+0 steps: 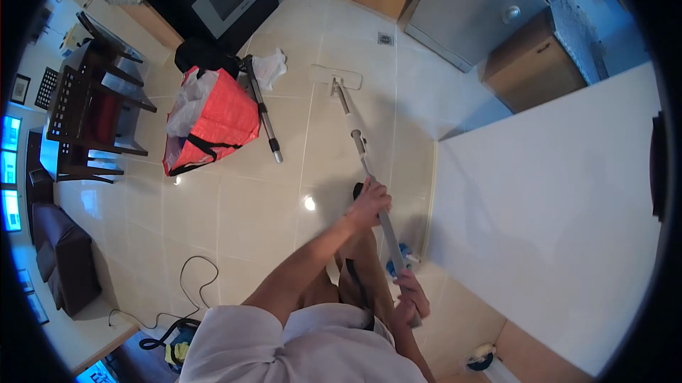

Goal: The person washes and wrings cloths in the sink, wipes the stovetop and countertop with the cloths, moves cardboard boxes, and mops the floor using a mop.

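Observation:
A long-handled flat mop [356, 127] slants across the tiled floor, its pale rectangular head [348, 79] lying flat on the tiles near the top centre. My left hand [370, 203] is wrapped round the middle of the pole. Lower down, near the end of the pole, my right hand [411, 298] also grips it. Beside the pole, between my hands, a blue bottle [399, 261] is on the floor, partly hidden.
A red bag [227, 114] stands at the left, beside a loose metal tube [264, 114] and a white cloth [269, 69]. A cable [182, 287] lies at lower left. The white wall [540, 198] bounds the right, cabinets and fridge [477, 6] the top.

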Available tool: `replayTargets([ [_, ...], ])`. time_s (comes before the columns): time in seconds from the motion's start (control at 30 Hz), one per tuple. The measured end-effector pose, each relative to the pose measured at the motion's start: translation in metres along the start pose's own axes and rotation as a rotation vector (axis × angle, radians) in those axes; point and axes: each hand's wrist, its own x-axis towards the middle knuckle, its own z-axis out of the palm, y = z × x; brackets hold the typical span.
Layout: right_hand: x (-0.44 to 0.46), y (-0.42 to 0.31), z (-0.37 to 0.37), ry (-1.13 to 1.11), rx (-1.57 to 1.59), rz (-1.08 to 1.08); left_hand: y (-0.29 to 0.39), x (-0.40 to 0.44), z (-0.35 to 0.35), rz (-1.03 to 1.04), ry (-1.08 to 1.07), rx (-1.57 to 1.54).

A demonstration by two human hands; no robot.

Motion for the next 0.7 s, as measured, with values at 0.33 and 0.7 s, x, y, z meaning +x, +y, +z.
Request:
replayTargets([
  [0.33,0.300,0.177,0.160,-0.180,0.276,-0.247,-0.214,0.233,-0.095,-0.167,0.382,0.194],
  [0.7,0.397,0.152,0.206,-0.301,0.382,-0.363,-0.199,0.294,-0.162,-0.119,0.432,0.351],
])
